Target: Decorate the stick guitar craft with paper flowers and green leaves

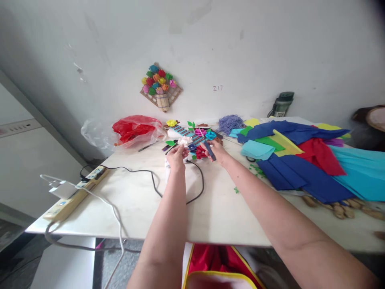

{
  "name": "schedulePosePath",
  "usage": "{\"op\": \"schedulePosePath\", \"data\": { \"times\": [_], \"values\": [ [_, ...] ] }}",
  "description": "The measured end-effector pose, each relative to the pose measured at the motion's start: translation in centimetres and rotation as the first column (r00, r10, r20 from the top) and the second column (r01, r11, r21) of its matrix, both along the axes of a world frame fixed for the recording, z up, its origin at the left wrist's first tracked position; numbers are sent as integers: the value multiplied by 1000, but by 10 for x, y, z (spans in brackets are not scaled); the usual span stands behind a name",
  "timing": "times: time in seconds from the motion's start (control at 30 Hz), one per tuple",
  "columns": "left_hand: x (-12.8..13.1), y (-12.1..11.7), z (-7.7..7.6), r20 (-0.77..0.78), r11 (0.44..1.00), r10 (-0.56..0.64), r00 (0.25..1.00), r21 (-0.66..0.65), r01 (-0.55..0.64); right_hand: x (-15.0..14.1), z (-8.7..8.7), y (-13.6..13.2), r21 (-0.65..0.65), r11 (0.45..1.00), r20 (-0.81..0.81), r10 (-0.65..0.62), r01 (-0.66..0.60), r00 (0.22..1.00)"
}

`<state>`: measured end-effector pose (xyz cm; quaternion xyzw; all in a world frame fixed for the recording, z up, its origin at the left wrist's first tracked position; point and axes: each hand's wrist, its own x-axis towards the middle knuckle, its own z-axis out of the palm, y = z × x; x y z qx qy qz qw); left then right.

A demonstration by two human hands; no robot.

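My left hand [177,154] is closed in a pinch just under a white paper flower [185,141], seemingly on its stem. A green leaf [170,143] shows beside it. In my right hand [218,151] is a tool with a dark blue handle [209,150] and a thin metal shaft pointing up and away; its exact kind is unclear. Around both hands lie more paper flowers: a red one [201,152], a bright blue one [210,135], a pink one [200,131] and a yellow one [171,123]. A black cord [202,180] ends near my left hand.
Folded coloured cloth or paper [288,160] is piled at the right, by purple shreds [231,123]. A red plastic bag [134,129] lies back left. Near the left edge is a power strip [78,196] with cords. A flask [282,104] stands against the wall.
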<state>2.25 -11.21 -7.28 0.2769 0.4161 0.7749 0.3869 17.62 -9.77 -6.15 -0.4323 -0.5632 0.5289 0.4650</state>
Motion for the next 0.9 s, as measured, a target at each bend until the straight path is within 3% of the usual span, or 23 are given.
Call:
{"op": "schedulePosePath", "data": {
  "times": [0.23,0.57,0.9],
  "values": [
    [-9,-1,3,124,993,113,986,-32,-110,5,4,-5,15,992,81,128,-129,989],
    [-14,-2,4,209,988,154,966,-47,-148,-3,4,-12,4,991,36,133,-133,990],
    [-19,-3,6,308,982,184,933,-24,-186,11,21,-21,-129,921,141,383,-366,913]
  ]
}}
